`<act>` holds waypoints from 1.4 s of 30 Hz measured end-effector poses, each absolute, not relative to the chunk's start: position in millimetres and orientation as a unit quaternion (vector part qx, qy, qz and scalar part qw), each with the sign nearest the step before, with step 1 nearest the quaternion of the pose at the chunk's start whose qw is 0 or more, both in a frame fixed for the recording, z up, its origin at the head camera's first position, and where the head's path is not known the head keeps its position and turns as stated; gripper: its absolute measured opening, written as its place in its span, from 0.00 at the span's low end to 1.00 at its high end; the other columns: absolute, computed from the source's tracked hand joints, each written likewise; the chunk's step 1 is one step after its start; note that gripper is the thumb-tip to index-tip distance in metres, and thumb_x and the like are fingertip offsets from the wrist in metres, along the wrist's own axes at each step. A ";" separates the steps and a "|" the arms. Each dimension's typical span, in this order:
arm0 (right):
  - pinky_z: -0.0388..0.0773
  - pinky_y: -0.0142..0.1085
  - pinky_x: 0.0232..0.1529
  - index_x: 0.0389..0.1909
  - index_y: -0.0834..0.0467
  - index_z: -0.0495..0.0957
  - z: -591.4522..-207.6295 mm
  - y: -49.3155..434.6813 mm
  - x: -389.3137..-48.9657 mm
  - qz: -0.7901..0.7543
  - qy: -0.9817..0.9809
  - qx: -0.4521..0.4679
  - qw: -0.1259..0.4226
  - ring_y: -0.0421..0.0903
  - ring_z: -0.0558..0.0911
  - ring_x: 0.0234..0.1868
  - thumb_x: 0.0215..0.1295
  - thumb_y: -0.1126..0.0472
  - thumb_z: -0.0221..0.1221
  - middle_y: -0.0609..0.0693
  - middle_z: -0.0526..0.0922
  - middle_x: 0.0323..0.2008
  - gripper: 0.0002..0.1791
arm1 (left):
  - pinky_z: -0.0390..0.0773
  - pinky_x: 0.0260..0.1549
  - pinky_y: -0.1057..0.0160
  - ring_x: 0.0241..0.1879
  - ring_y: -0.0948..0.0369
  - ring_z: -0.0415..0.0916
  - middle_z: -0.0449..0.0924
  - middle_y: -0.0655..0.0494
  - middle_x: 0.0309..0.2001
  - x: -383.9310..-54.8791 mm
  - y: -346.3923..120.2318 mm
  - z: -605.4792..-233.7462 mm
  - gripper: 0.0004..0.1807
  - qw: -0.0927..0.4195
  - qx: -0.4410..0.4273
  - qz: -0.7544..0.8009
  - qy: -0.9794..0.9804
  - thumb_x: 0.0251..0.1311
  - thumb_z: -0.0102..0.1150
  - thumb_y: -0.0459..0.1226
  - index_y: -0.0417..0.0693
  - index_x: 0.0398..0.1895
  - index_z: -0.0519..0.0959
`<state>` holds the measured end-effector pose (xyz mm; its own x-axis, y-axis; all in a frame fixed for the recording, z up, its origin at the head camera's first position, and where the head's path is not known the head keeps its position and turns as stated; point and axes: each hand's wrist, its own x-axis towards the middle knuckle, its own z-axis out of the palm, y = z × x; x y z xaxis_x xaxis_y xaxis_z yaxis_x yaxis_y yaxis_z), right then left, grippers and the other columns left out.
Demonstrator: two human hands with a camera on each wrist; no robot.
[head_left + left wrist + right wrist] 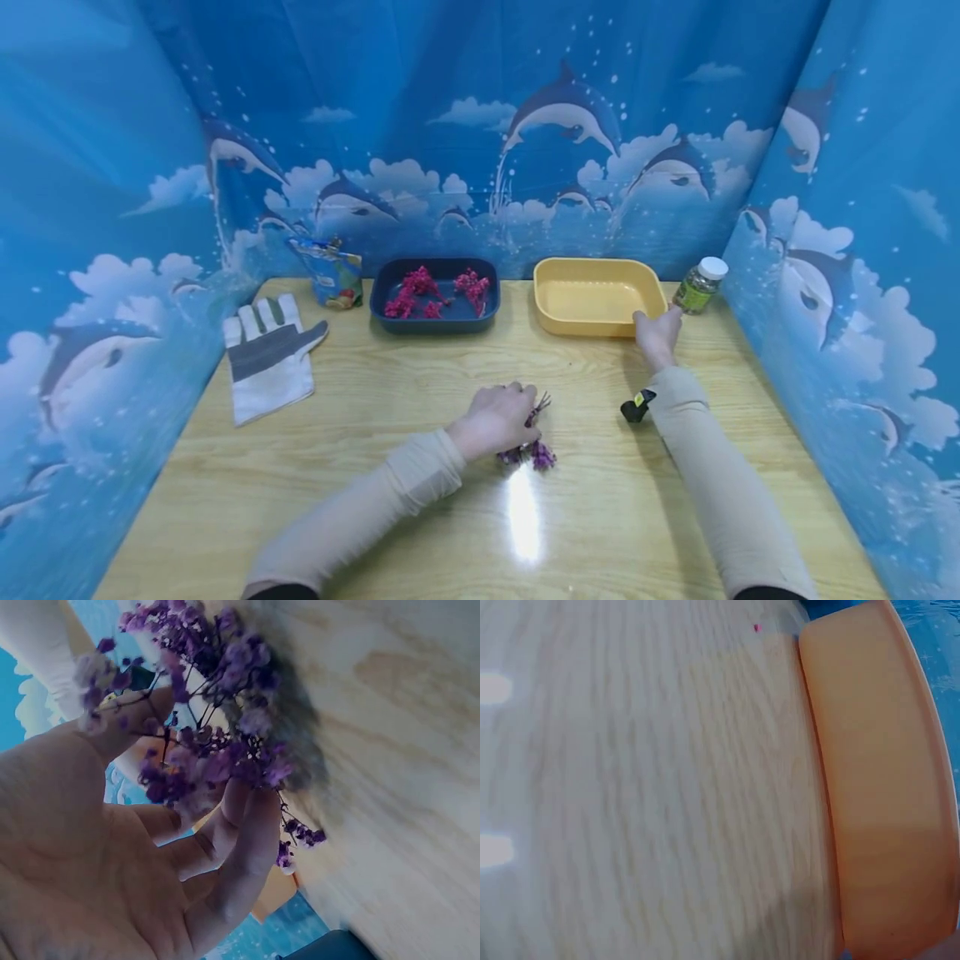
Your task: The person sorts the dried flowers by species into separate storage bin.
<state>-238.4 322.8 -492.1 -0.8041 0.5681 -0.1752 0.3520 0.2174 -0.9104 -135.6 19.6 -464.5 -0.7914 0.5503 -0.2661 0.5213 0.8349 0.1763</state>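
A bunch of purple dried flowers (542,455) lies low over the table in front of me, its thin stems pointing up and away. My left hand (498,419) holds it from above. Close up in the left wrist view, thumb and fingers curl around the purple blossoms (240,750). At the right, my right hand (658,337) grips the near right corner of a yellow plastic basin (592,325), which has nothing in it. The right wrist view is mostly taken up by the basin's outer side wall (885,780); only a sliver of the hand shows there.
A dark blue basin (435,323) with pink dried flowers (420,282) stands left of the yellow one. Farther left are a blue snack pouch (333,275) and a grey-white work glove (270,358). Behind the right hand stands a white-lidded jar (701,286). Dolphin-print curtains (450,125) enclose the table.
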 end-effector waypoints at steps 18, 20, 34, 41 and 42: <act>0.54 0.37 0.86 0.84 0.55 0.42 -491.9 314.6 -241.6 0.604 -0.725 -0.315 0.097 0.47 0.55 0.85 0.77 0.62 0.47 0.54 0.49 0.86 0.39 | 0.80 0.35 0.61 0.39 0.61 0.78 0.80 0.61 0.42 -136.3 7.0 -449.3 0.10 0.149 0.289 0.127 0.937 0.66 0.67 0.48 0.58 0.37 0.76; 0.55 0.37 0.85 0.84 0.55 0.43 -491.2 313.8 -241.8 0.604 -0.727 -0.314 0.094 0.47 0.56 0.84 0.78 0.62 0.47 0.54 0.51 0.85 0.39 | 0.77 0.34 0.63 0.38 0.63 0.75 0.77 0.62 0.39 -138.9 3.3 -447.4 0.10 0.167 0.293 0.151 0.929 0.66 0.67 0.47 0.60 0.34 0.74; 0.63 0.38 0.82 0.80 0.58 0.49 -493.6 312.0 -244.9 0.595 -0.737 -0.306 0.098 0.49 0.64 0.80 0.77 0.63 0.48 0.57 0.59 0.81 0.35 | 0.77 0.36 0.66 0.35 0.63 0.74 0.77 0.60 0.34 -155.5 -18.2 -436.0 0.10 0.288 0.263 0.345 0.854 0.69 0.65 0.45 0.53 0.35 0.75; 0.62 0.39 0.82 0.81 0.57 0.48 -492.2 311.5 -244.5 0.592 -0.739 -0.308 0.091 0.49 0.63 0.81 0.78 0.61 0.48 0.57 0.58 0.82 0.36 | 0.78 0.33 0.65 0.31 0.62 0.75 0.78 0.56 0.35 -160.5 -23.9 -439.2 0.10 0.300 0.248 0.389 0.835 0.73 0.62 0.46 0.49 0.41 0.78; 0.62 0.39 0.82 0.82 0.57 0.48 -492.5 311.5 -244.3 0.592 -0.739 -0.308 0.090 0.48 0.63 0.81 0.77 0.62 0.48 0.57 0.58 0.82 0.36 | 0.78 0.34 0.65 0.32 0.62 0.75 0.79 0.56 0.35 -161.2 -24.8 -439.6 0.11 0.299 0.251 0.391 0.834 0.73 0.62 0.46 0.49 0.41 0.79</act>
<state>-244.3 311.5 -492.5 -0.7943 0.5618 -0.2312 0.3483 0.1093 -0.9310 -161.2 -24.8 -439.6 -0.6958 0.6515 -0.3022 0.1846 0.5689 0.8014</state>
